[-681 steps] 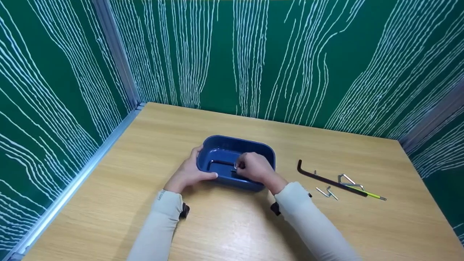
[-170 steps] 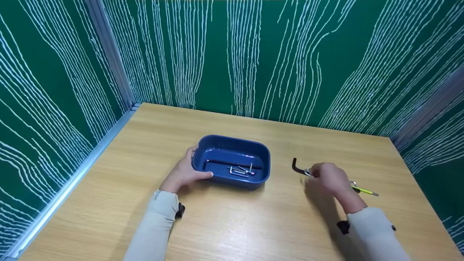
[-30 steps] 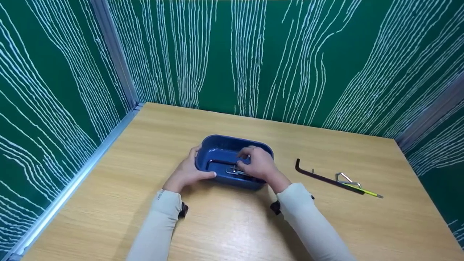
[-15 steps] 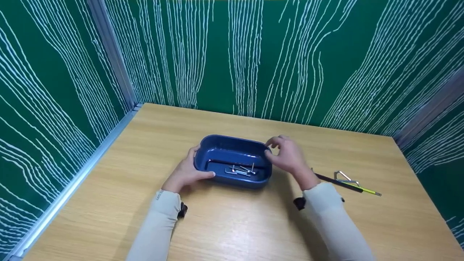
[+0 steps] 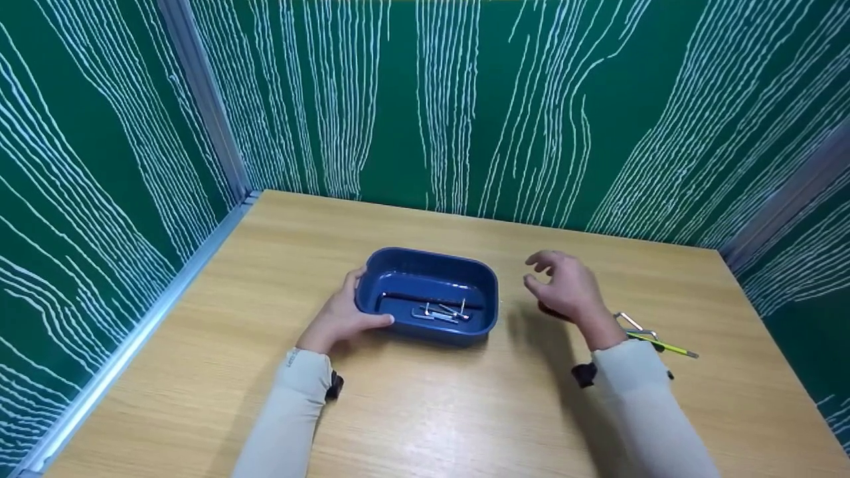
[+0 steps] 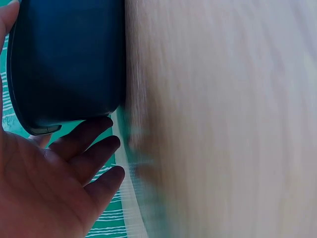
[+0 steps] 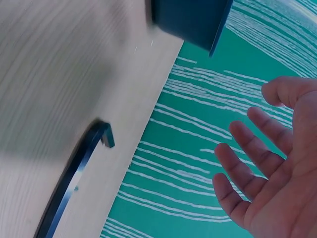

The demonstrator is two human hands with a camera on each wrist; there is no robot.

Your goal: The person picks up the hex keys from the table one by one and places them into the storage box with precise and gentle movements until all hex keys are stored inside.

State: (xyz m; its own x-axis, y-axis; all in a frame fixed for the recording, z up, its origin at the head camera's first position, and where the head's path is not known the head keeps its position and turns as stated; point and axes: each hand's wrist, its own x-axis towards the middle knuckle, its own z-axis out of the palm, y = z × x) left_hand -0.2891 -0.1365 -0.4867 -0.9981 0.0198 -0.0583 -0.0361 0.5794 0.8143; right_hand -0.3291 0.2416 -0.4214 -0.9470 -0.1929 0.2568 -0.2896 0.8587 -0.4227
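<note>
My left hand [image 5: 342,315] grips the left end of a blue plastic tub [image 5: 488,325], its thumb at the near rim. In the left wrist view the fingertips [image 6: 101,124] touch the tub's end wall. Inside lie a long dark hex key [image 5: 412,299] and several small silver metal pieces [image 5: 435,315], some like screw hooks. My right hand [image 5: 568,289] hovers right of the tub, fingers loosely bent and holding nothing. Below it a big black hex key [image 7: 74,173] lies on the table, mostly hidden by the hand in the head view.
Right of my right hand, a bent silver rod [image 5: 637,325] lies by a yellow-green rod with a metal tip [image 5: 674,348]. The wooden table [image 5: 425,411] is bordered by green walls [image 5: 405,133] with white lines.
My right hand has come up out of the tub and moved right, over the big hex key. Two small screw pieces on the table have gone since the oldest frame. My left hand stays put.
</note>
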